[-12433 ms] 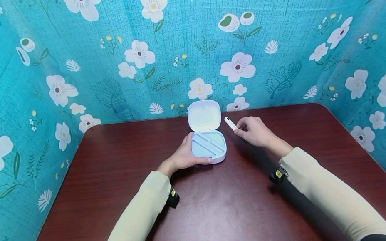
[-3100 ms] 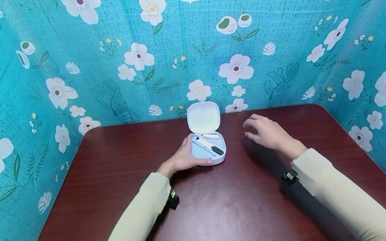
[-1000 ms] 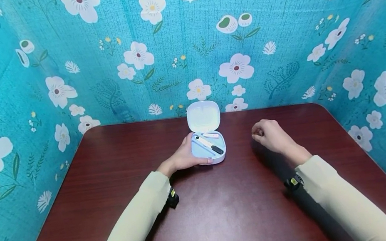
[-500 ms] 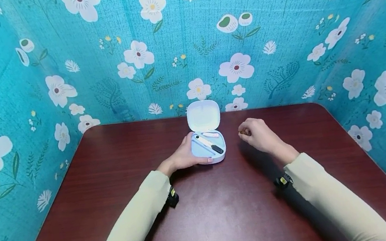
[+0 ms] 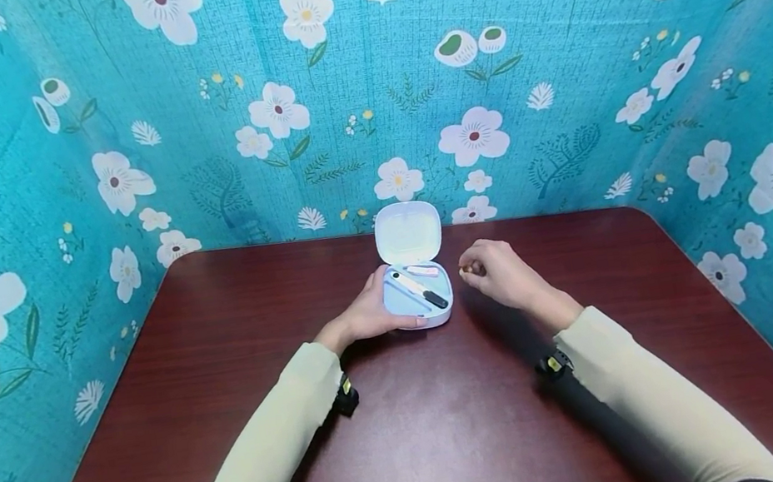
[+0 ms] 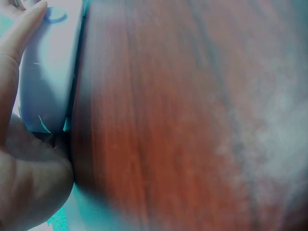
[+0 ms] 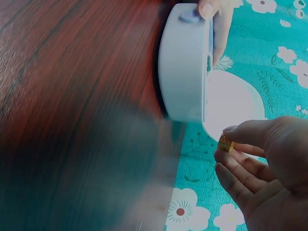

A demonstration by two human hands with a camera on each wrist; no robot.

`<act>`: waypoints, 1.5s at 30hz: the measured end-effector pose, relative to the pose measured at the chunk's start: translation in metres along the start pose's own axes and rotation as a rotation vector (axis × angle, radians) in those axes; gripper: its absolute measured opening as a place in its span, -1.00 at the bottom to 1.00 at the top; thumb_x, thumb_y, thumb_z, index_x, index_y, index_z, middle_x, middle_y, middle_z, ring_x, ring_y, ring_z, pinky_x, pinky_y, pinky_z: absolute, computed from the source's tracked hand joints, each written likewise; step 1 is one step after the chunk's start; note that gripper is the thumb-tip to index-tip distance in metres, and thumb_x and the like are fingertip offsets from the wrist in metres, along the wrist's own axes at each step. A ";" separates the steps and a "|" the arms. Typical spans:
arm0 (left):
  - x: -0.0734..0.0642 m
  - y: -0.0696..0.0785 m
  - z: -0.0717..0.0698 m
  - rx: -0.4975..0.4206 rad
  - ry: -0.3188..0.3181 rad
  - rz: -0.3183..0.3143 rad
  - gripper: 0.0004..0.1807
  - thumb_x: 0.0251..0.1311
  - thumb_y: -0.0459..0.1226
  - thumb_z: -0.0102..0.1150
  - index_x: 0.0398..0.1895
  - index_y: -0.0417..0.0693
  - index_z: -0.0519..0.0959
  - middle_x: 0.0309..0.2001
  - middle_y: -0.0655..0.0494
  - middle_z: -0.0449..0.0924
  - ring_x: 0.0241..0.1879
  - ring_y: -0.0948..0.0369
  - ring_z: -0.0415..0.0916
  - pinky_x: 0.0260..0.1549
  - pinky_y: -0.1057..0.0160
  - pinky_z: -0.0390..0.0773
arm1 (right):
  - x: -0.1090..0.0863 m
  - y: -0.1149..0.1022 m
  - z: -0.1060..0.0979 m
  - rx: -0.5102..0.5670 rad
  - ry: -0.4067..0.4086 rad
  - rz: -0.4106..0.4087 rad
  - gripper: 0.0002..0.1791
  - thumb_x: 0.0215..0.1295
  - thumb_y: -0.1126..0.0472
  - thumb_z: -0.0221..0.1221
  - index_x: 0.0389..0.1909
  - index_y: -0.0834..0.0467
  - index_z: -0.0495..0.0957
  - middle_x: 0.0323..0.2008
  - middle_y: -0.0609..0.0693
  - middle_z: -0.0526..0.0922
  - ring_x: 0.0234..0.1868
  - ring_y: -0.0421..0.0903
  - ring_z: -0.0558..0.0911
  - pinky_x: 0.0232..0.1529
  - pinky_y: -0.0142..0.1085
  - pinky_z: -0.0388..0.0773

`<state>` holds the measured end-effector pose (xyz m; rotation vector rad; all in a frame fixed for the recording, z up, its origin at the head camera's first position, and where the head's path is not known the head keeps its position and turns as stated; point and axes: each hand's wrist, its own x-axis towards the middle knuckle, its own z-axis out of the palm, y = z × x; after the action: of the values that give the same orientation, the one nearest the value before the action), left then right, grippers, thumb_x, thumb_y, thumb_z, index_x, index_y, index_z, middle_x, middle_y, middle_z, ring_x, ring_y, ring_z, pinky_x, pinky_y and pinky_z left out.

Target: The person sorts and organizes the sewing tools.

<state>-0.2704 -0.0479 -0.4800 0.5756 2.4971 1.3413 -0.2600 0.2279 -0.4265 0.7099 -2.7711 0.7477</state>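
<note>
A white case (image 5: 431, 321) stands on the table with its lid (image 5: 408, 232) raised. My left hand (image 5: 366, 312) grips its left side, thumb along the front wall. In the case's blue tray lie a slim white stick with a black end (image 5: 434, 298) and a small pinkish-white piece (image 5: 423, 270), its kind too small to tell. Just right of the case, apart from it, my right hand (image 5: 501, 273) pinches a small gold ring (image 7: 225, 143) between thumb and fingertips. In the left wrist view the thumb (image 6: 29, 29) lies across the case's front.
The dark red-brown wooden table (image 5: 418, 438) reaches back to a turquoise flowered curtain (image 5: 336, 114), close behind the raised lid. More curtain hangs along the left and right sides.
The white stick, held in my right hand 12.4 seconds ago, now lies in the case along with the pinkish-white piece. Over the last second my right hand has moved left toward the case.
</note>
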 end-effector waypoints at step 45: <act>0.002 -0.001 0.001 0.036 -0.017 -0.014 0.29 -0.15 0.15 0.64 0.55 0.03 -0.02 0.34 -0.04 0.18 0.22 0.09 0.32 0.21 0.08 0.40 | 0.026 -0.053 0.050 0.088 -0.054 -0.201 -0.82 0.24 0.44 0.34 -0.14 0.33 0.70 -0.28 0.09 0.65 -0.33 -0.10 0.58 -0.24 -0.25 0.57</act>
<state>-0.2718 -0.0466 -0.4814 0.5729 2.5125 1.2831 -0.2589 0.1518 -0.4389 1.0228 -2.6741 0.8230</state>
